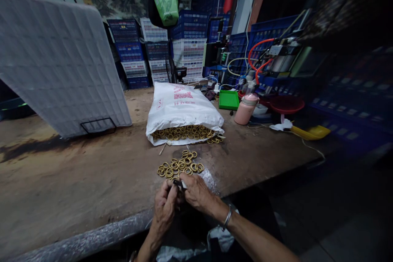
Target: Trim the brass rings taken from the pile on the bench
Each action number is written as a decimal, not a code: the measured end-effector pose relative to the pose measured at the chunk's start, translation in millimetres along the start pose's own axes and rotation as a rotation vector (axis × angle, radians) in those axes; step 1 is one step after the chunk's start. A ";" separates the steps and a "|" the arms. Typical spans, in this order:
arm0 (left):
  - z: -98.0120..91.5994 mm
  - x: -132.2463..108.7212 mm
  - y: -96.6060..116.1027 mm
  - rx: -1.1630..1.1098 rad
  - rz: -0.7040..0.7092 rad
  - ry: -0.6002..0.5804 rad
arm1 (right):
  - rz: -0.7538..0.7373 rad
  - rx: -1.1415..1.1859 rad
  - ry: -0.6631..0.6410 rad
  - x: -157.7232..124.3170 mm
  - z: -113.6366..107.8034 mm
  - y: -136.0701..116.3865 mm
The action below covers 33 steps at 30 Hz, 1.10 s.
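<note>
Both hands meet at the table's front edge, just below a loose pile of brass-coloured rings (181,166). In my right hand (198,193) is a small tool (179,184) with a dark tip and a pale part, pointing toward the left hand. The fingers of my left hand (165,204) are pinched together beside that tip; what they hold is too small and hidden to make out. Behind the pile lies a white woven sack (184,108) on its side, its open mouth facing me and full of similar rings (184,132).
A large pale padded panel (67,65) stands on the wooden table (92,180) at left. To the right are a green tray (229,100), a pink bottle (246,109), a red bowl (287,105) and a yellow scoop (311,133). Stacked crates (188,53) stand behind.
</note>
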<state>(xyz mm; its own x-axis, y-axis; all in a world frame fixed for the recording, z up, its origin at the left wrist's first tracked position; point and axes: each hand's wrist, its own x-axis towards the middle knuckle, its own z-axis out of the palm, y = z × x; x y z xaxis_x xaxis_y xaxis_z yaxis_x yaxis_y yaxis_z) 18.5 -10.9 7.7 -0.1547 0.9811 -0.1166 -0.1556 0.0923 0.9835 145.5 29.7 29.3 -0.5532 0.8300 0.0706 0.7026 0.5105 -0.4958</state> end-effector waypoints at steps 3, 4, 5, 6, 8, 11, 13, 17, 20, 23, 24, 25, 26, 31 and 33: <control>-0.7 -5.2 3.7 0.003 0.015 0.002 | 0.007 -0.016 -0.043 0.9 -1.9 -1.8; -0.7 -8.4 6.7 0.005 0.015 -0.003 | 0.016 -0.026 -0.047 1.4 -2.4 -1.3; -0.3 -12.3 10.4 0.007 0.017 -0.013 | 0.032 -0.038 -0.042 2.1 -2.9 0.3; 0.4 -16.6 14.5 0.007 0.021 -0.031 | 0.053 -0.054 -0.032 3.3 -3.4 3.1; 3.2 -24.8 22.5 -0.009 0.021 -0.096 | 0.118 -0.094 0.020 7.4 -5.2 12.7; 8.9 -30.2 26.9 -0.129 -0.096 -0.171 | 0.242 -0.120 0.136 19.0 -11.1 34.8; 11.8 -27.8 23.1 -0.246 -0.203 -0.152 | 0.323 -0.103 0.204 29.5 -16.6 51.1; 11.4 -20.2 11.4 -0.431 -0.285 -0.092 | 0.401 -0.072 0.200 48.9 -23.9 76.6; 8.0 -19.4 9.7 -0.525 -0.338 -0.090 | 0.396 -0.078 0.175 57.1 -23.2 84.5; 4.3 -20.0 11.8 -0.609 -0.376 -0.123 | 0.398 -0.090 0.159 61.2 -20.4 84.5; 3.1 -19.7 12.1 -0.638 -0.394 -0.126 | 0.402 -0.095 0.157 62.1 -19.8 83.7; 1.9 -19.2 11.8 -0.667 -0.415 -0.121 | 0.408 -0.099 0.157 62.8 -19.4 82.9; 0.8 -18.6 10.9 -0.693 -0.440 -0.108 | 0.415 -0.103 0.159 63.4 -19.3 82.2; -3.5 -16.3 3.3 -0.717 -0.489 -0.054 | 0.422 -0.081 0.184 63.6 -21.5 83.2; -4.3 -16.1 2.6 -0.682 -0.474 -0.071 | 0.417 -0.047 0.201 62.2 -22.8 85.3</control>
<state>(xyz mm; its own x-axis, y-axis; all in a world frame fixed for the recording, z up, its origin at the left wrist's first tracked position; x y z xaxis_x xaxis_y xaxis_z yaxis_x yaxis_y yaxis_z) 16.4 -27.1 11.5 0.1348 0.8747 -0.4655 -0.7493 0.3974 0.5297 181.2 130.0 11.1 -0.1246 0.9913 0.0420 0.8689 0.1295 -0.4777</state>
